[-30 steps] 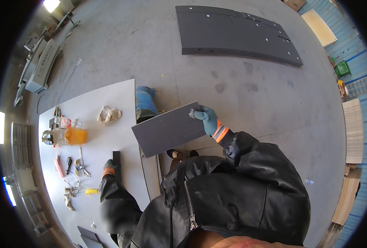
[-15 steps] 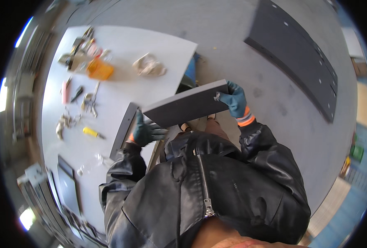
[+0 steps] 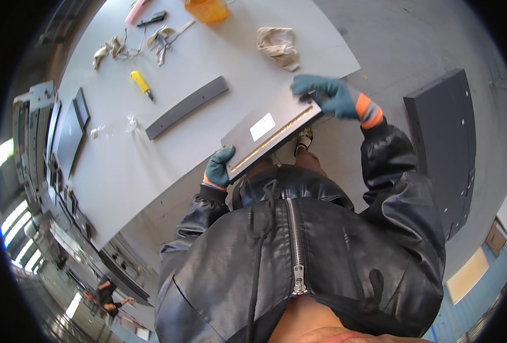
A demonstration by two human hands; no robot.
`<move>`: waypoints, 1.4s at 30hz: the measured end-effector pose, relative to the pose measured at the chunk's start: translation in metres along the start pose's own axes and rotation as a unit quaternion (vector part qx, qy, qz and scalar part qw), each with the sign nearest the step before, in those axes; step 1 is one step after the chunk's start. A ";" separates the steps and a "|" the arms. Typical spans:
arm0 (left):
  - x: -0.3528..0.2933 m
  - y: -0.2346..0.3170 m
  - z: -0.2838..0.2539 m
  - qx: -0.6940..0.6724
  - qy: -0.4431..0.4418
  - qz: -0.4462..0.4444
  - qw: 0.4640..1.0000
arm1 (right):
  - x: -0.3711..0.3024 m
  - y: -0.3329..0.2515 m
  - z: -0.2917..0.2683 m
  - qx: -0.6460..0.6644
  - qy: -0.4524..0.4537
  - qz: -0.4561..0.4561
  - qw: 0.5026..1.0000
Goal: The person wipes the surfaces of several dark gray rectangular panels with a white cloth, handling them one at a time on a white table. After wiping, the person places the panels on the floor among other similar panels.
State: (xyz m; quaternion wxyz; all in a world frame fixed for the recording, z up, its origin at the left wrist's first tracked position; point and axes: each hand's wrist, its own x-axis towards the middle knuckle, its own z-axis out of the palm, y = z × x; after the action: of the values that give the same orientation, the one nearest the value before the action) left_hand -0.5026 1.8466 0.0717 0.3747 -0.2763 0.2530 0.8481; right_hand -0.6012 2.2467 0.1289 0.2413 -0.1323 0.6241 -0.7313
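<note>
A grey board (image 3: 246, 130) with a white label on its face and a rough, light-brown groove along its near edge is held at a tilt over the table's edge. My left hand (image 3: 219, 167), in a green glove, grips the board's left end, thumb on its face. At the board's far right corner is my right hand (image 3: 326, 96), gloved alike; its fingers stretch leftward, apart, over the corner, and whether they touch it is hard to see. Left of the board, a narrow dark grey strip (image 3: 188, 106) lies on the white table (image 3: 173, 166).
On the table are a yellow utility knife (image 3: 141, 83), a clear plastic bottle (image 3: 116, 127), a crumpled beige cloth (image 3: 278, 48) and an orange container (image 3: 206, 8). A large dark panel (image 3: 445, 148) lies at the right. Another person (image 3: 107, 296) is far off at lower left.
The board has turned to show its labelled face and groove. My left hand, open before, now grips its left end. My right hand has loosened its hold. The view has shifted.
</note>
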 end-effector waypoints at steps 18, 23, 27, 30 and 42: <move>0.086 -0.011 -0.011 0.206 0.064 0.175 0.961 | 0.187 0.129 -0.076 -0.479 0.265 -0.239 0.802; 0.145 -0.012 0.013 0.384 -0.001 0.240 0.892 | 0.120 0.124 0.021 -0.319 0.153 -0.115 0.928; 0.167 -0.017 0.001 0.198 -0.026 0.233 0.952 | 0.080 0.125 0.107 -0.577 0.121 -0.112 0.800; 0.168 -0.015 0.022 0.100 -0.077 0.145 0.981 | 0.070 0.139 0.098 -0.600 0.129 -0.018 0.790; 0.172 -0.022 0.029 0.075 0.116 0.169 0.976 | 0.089 0.147 -0.037 -0.635 0.305 -0.068 0.706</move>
State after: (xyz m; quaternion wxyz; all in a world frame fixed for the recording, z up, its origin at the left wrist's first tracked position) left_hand -0.5906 1.9633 -0.0257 0.2136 -0.2975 0.4005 0.8399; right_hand -0.6671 2.2164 -0.0306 -0.1538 -0.0661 0.9699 -0.1768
